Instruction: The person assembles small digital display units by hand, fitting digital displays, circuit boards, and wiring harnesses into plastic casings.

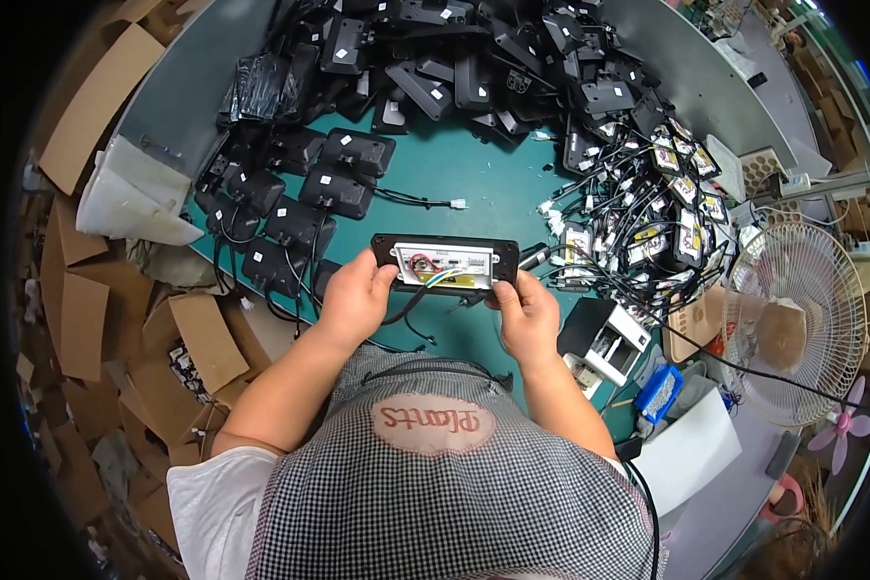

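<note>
Between both hands I hold a long black plastic housing point(445, 242), its open side facing up. A white frame inside it shows a circuit board and red, blue, yellow and white wires. My left hand point(356, 298) grips its left end, thumb on the near edge. At the right end my right hand point(527, 314) pinches the housing the same way. A dark cable hangs from it near my left hand. Just beyond my right hand lies a black tool-like cylinder point(534, 256), its kind unclear.
Black housings point(334, 190) with cables lie in rows at the left. More black casings point(420, 89) are heaped at the back. Wired modules point(686, 237) pile up at the right, near a fan point(793, 324). A blue box point(658, 394) and cardboard boxes point(208, 338) flank me.
</note>
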The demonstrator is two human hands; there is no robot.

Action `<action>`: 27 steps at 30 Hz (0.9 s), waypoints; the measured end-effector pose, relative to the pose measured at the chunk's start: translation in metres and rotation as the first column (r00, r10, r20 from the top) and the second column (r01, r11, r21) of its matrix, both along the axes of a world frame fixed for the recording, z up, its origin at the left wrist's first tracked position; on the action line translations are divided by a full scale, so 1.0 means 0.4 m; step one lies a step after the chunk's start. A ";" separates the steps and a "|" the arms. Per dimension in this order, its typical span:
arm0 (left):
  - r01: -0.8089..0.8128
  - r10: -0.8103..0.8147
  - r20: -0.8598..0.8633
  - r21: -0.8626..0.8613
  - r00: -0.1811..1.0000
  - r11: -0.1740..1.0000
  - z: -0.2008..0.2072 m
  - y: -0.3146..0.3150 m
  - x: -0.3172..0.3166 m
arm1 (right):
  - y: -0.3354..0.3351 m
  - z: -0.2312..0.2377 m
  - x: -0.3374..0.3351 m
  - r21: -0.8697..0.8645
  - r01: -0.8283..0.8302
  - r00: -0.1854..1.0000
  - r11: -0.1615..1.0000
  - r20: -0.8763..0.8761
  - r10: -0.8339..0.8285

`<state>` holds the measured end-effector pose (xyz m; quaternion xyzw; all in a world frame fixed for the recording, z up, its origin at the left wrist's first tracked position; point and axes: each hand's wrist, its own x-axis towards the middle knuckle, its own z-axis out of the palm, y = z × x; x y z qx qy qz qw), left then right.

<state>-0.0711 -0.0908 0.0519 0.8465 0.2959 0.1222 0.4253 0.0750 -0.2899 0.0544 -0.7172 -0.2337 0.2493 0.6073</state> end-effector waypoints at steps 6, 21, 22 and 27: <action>0.109 -0.091 0.068 -0.361 0.994 0.926 0.027 0.001 -0.004 | 0.002 -0.021 0.008 0.101 0.111 0.936 0.989 -0.346 -0.070; 0.506 -0.518 0.033 -0.274 0.855 0.818 0.046 0.037 0.086 | 0.077 -0.042 0.028 0.541 -0.102 0.747 0.835 -0.513 0.424; 0.417 -0.433 -0.044 -0.191 0.901 0.888 0.050 0.028 0.102 | 0.094 -0.069 0.006 0.596 -0.074 0.656 0.799 -0.574 0.490; 0.219 -0.205 -0.164 0.072 0.965 0.973 -0.029 0.049 0.120 | 0.124 -0.158 0.010 0.079 -0.397 0.671 0.914 -0.655 0.348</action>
